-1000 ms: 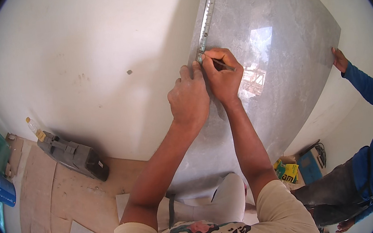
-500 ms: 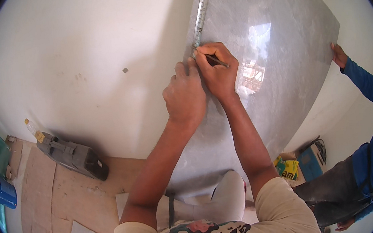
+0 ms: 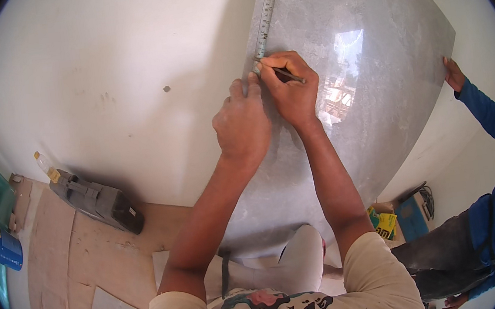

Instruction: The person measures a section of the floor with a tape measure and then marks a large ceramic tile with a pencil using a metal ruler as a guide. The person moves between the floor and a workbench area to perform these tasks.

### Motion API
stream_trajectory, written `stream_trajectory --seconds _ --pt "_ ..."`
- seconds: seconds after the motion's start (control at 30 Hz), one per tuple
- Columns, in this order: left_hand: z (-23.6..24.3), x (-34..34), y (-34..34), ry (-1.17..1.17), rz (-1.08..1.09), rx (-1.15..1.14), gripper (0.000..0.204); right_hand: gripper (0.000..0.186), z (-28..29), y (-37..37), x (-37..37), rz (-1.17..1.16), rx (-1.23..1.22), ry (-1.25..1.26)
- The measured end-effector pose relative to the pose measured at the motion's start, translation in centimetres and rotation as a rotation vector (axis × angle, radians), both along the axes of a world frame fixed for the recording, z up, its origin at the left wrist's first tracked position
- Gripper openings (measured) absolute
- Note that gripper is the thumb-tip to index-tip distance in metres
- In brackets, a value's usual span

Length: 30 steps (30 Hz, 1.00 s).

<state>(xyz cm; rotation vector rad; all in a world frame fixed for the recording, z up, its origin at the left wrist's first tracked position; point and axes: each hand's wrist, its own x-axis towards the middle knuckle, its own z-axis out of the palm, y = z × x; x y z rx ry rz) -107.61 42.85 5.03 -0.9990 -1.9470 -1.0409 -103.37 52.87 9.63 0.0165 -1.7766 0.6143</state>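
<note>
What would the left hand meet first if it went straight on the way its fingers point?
The left hand would probably meet the right hand first, at its fingertips by the measuring strip; one view leaves depth unclear.

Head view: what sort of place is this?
Likely a room under construction or renovation, judging by the large polished grey slab, the dark hard-shell tool case and the blue bucket.

2 hands [image 3: 241,121] [image 3: 298,95] side by side
</note>
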Motion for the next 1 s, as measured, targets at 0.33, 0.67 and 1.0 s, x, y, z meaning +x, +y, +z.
stream_trajectory --seconds 0.33,0.67,1.0 --pt "0.2 -0.2 -0.5 -0.034 -0.033 0.007 0.044 0.005 -0.2 0.1 -0.1 0.065 -0.033 0.009" --pt "0.1 -0.5 -0.6 -0.016 -0.039 0.013 0.043 0.008 0.5 0.0 0.0 0.054 -0.002 -0.062" --pt "0.6 -0.3 -0.6 -0.088 -0.013 -0.043 0.040 0.006 0.9 0.1 0.1 0.053 -0.004 -0.076"
